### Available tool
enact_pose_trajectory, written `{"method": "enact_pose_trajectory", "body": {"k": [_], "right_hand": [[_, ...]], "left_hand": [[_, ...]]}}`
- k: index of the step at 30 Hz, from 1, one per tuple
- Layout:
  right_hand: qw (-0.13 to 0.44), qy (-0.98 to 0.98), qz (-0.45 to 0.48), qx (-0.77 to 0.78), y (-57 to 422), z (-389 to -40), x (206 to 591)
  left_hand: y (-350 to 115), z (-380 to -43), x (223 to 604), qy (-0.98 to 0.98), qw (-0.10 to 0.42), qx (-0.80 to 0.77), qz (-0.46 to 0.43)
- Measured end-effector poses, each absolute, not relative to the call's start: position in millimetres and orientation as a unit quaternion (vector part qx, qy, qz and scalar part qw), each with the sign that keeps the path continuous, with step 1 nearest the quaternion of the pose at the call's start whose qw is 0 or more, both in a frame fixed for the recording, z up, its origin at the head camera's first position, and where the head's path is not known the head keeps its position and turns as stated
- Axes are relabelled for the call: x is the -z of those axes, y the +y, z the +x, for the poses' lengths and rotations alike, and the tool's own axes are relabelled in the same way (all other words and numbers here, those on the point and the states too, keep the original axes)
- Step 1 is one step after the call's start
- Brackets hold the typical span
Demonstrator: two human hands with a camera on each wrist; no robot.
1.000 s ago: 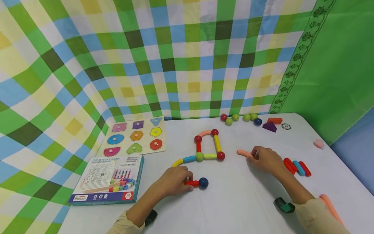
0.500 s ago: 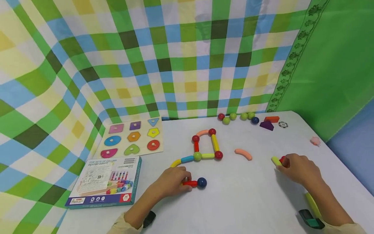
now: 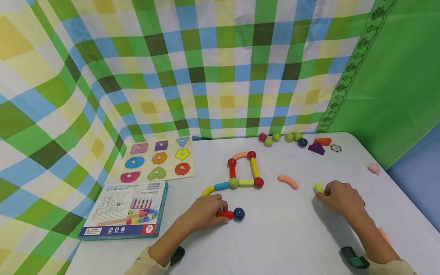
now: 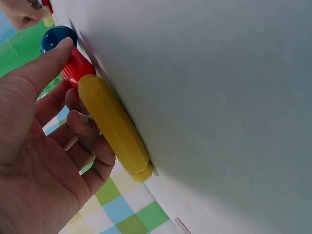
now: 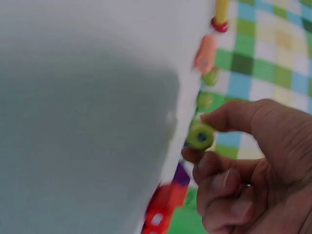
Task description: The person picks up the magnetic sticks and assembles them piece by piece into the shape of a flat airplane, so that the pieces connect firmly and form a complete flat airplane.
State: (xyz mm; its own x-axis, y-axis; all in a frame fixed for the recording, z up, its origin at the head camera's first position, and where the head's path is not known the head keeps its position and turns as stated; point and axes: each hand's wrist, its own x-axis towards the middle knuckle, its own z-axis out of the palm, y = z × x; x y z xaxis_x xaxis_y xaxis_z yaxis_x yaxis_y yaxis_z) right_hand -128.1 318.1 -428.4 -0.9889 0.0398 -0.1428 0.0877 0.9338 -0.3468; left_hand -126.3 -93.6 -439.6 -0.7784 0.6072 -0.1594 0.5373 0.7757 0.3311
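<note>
My left hand [image 3: 206, 212] pinches a red magnetic stick [image 4: 79, 68] between thumb and fingers, low over the table. A dark blue ball [image 3: 238, 214] sits on the stick's far end, and a yellow stick [image 4: 114, 124] joins its near end. My right hand [image 3: 340, 196] pinches a light green stick [image 3: 319, 188] by thumb and fingertips; the stick's round end [image 5: 201, 135] faces the right wrist camera. Between the hands lies a curved salmon stick [image 3: 288, 181]. Beyond the left hand is a linked figure of sticks and balls, with a green ball [image 3: 233, 183] at one corner.
A shape puzzle board [image 3: 172, 173] and a boxed bead set [image 3: 159, 214] lie at left. Loose balls [image 3: 276, 136], a purple block [image 3: 317, 149] and an orange block [image 3: 323, 141] line the back. Red sticks [image 5: 158, 214] lie near my right hand, partly hidden in the head view.
My right hand has let go of the curved salmon stick, moved right and picked up the light green stick, then shifted slightly left. My left hand has stayed in place.
</note>
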Motion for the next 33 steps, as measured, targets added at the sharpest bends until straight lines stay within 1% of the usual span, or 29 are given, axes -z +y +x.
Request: {"method": "enact_pose_trajectory", "body": {"k": [2, 4, 10, 14, 21, 28, 33], "right_hand": [[0.062, 0.977, 0.015, 0.205, 301, -123, 428], [0.070, 0.969, -0.009, 0.236, 276, -116, 430], [0.141, 0.930, -0.098, 0.325, 204, -93, 443], [0.155, 0.910, -0.143, 0.358, 176, -84, 451], [0.174, 0.885, -0.154, 0.404, 154, -78, 456], [0.185, 0.885, -0.148, 0.402, 146, -78, 460], [0.204, 0.880, -0.164, 0.397, 140, -79, 460]], "left_hand": [[-93, -125, 440, 0.933, 0.132, -0.137, 0.305], [-93, -124, 440, 0.933, 0.133, -0.138, 0.305], [-90, -124, 439, 0.931, 0.130, -0.140, 0.311], [-88, -125, 440, 0.932, 0.128, -0.133, 0.311], [-88, -126, 443, 0.932, 0.124, -0.133, 0.312], [-89, -127, 442, 0.931, 0.119, -0.135, 0.319], [-89, -128, 441, 0.929, 0.120, -0.138, 0.321]]}}
